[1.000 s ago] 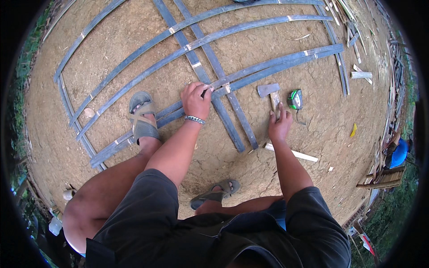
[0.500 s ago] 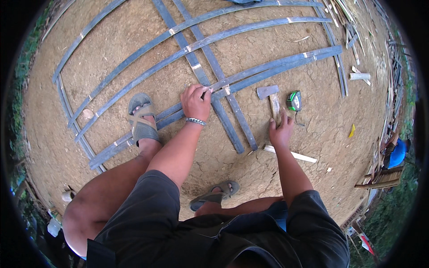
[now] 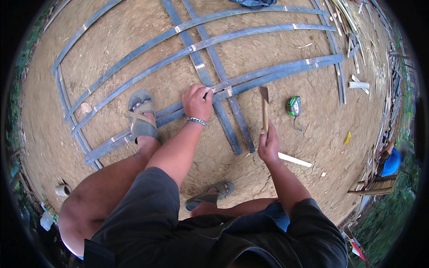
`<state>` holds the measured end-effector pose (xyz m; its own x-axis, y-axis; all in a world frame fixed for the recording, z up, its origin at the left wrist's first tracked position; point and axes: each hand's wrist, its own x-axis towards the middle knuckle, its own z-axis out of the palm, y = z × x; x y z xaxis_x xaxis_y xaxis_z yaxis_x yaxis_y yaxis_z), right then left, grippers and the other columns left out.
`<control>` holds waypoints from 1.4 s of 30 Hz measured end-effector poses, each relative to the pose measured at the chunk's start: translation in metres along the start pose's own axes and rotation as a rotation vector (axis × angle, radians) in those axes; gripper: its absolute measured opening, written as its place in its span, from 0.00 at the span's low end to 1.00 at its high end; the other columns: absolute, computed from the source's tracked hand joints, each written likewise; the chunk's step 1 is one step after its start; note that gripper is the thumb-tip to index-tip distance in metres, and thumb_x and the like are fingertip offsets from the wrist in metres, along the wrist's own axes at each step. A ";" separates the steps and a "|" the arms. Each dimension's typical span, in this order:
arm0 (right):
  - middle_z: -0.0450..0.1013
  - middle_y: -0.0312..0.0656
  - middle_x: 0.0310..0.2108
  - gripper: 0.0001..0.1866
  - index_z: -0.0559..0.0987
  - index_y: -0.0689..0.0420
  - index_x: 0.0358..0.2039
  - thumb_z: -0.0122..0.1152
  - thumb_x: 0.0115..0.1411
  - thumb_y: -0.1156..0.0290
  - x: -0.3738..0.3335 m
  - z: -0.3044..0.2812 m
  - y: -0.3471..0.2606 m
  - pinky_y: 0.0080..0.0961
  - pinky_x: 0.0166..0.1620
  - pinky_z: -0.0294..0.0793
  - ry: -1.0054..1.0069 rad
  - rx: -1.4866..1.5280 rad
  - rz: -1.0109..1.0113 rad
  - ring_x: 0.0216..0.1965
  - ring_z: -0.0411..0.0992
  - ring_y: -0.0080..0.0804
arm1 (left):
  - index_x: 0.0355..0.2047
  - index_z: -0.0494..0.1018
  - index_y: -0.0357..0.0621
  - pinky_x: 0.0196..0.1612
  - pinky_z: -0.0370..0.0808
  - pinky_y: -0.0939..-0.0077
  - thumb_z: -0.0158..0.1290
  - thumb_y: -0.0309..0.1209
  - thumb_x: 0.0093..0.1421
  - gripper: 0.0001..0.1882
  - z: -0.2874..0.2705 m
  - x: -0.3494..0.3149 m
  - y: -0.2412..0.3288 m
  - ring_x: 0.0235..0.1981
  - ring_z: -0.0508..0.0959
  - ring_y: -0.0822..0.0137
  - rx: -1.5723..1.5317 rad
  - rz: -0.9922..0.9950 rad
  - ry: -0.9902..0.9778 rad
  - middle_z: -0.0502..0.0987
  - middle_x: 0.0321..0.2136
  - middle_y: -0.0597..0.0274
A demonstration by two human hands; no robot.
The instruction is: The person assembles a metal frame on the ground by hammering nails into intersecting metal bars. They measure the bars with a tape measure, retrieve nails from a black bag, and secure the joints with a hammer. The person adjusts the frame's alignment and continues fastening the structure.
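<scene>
Long dark, flat strips, which look like split bamboo, lie crossed in a grid on the dirt. My left hand (image 3: 196, 102) is closed at a crossing of a long strip (image 3: 277, 70) and an upright strip (image 3: 226, 127). Its thumb and forefinger pinch together there; anything between them is too small to make out. In my right hand (image 3: 269, 145) is a hatchet (image 3: 265, 107), gripped by its wooden handle. Its metal head is raised just right of the crossing, apart from the strips. A green and black tape measure (image 3: 293, 106) lies to the right of the hatchet.
My sandalled left foot (image 3: 144, 117) stands by the paired strips. A pale flat stick (image 3: 295, 160) lies beyond my right wrist. Scrap slivers and a short pale tube (image 3: 358, 85) are at right. A person in blue (image 3: 391, 163) is at the far right edge.
My right hand has taken hold of the hatchet and lifted it off the ground, moving it slightly left. The left hand stays at the crossing.
</scene>
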<state>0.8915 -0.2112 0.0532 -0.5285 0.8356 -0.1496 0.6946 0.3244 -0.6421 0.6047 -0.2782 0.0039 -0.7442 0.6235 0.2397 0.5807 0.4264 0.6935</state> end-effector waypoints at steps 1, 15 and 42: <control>0.71 0.61 0.49 0.26 0.65 0.62 0.66 0.52 0.68 0.72 0.001 -0.004 -0.030 0.45 0.53 0.73 -0.132 0.131 0.176 0.48 0.74 0.59 | 0.29 0.83 0.47 0.47 0.71 0.60 0.65 0.29 0.52 0.04 0.000 0.001 0.000 0.40 0.79 0.58 0.007 0.007 0.002 0.80 0.34 0.64; 0.70 0.62 0.53 0.28 0.63 0.59 0.67 0.55 0.68 0.71 0.017 0.029 -0.097 0.51 0.53 0.74 -0.296 -0.014 -0.078 0.52 0.72 0.66 | 0.27 0.81 0.47 0.47 0.69 0.60 0.65 0.27 0.50 0.04 -0.001 0.001 0.000 0.40 0.78 0.58 -0.021 -0.043 -0.030 0.80 0.34 0.66; 0.69 0.63 0.58 0.28 0.64 0.61 0.67 0.56 0.67 0.72 0.017 0.028 -0.095 0.50 0.57 0.73 -0.269 0.007 -0.096 0.56 0.70 0.65 | 0.26 0.81 0.50 0.46 0.67 0.62 0.65 0.31 0.52 0.03 -0.002 0.002 0.002 0.41 0.76 0.62 0.024 -0.073 -0.085 0.78 0.33 0.70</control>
<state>0.8031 -0.2402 0.0901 -0.7031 0.6532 -0.2809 0.6317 0.3926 -0.6684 0.6040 -0.2773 0.0067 -0.7544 0.6433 0.1304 0.5347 0.4872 0.6904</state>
